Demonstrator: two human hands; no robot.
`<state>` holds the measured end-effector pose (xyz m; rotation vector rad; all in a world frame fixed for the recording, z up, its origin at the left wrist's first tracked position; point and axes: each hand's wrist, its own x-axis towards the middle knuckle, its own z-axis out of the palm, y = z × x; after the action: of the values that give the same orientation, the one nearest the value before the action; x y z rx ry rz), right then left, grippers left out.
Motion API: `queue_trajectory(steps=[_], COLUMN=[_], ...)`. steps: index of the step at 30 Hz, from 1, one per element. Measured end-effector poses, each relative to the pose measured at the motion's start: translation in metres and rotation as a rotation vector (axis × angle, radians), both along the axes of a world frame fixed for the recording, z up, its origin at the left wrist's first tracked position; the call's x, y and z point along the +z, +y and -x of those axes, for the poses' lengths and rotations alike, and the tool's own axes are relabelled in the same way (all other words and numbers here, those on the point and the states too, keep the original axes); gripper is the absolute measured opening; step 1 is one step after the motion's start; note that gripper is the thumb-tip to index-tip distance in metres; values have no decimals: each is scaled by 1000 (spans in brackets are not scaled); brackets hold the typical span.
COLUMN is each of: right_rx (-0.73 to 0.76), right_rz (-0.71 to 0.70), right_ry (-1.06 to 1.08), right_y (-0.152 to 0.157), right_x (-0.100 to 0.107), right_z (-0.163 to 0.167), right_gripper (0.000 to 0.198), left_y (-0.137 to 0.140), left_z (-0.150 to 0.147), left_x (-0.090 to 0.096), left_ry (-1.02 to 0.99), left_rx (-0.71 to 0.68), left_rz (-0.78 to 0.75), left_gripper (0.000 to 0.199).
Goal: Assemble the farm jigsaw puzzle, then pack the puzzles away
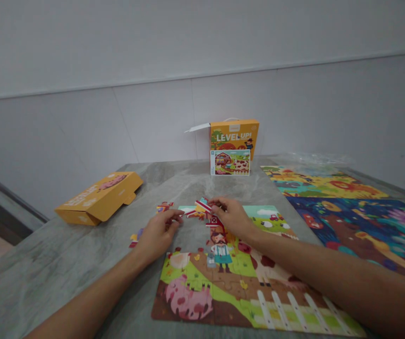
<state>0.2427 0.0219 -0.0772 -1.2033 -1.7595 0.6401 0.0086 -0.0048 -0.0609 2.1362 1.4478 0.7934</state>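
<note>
A farm jigsaw puzzle point(226, 282), partly assembled, lies on the grey table, with a gap in its upper left where the tabletop shows. Over its top edge, my right hand point(233, 217) pinches a red-and-white barn-roof puzzle piece point(202, 205). That piece looks tilted and overlaps another roof piece below it. My left hand point(160, 231) rests left of the gap, its thumb and index finger apart. Its index fingertip is close to the lower roof piece; whether they touch is unclear. Loose puzzle pieces lie beyond my left hand point(164, 206) and beside it point(136, 238).
An orange box point(99, 197) lies at the left. At the back stands an orange "LEVEL UP!" box point(235, 132) with a farm picture card point(231, 163) before it. On the right lie a yellow animal puzzle point(329, 181), a dark blue puzzle point(361, 235) and clear plastic wrap point(315, 159).
</note>
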Motion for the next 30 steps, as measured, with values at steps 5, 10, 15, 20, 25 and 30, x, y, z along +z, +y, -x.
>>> queue_trajectory(steps=[5,10,15,20,25,30], right_rx=[131,308,307,178,101,93], right_rz=[-23,-69,-76,-55,-111,-168], right_ry=[-24,-71,-104,-178,-353,-456], right_y=[-12,-21,-21,-20,-20,-19], right_x=[8,11,10,9,9,6], right_z=[4,6,6,7,7,9], right_gripper=[22,25,28,19,17,14], left_y=[0,-7,-9,-7,-4,2], left_z=[0,-5,-9,-7,-7,-5], left_x=[-3,4,9,6,4,2], left_ry=[-35,-17,34,76,143,149], left_rx=[-28,-94,-106,-84,-94,-166], left_rz=[-8,-74,-129,-105,-101,-101], left_gripper=[40,40,21,15,13,13])
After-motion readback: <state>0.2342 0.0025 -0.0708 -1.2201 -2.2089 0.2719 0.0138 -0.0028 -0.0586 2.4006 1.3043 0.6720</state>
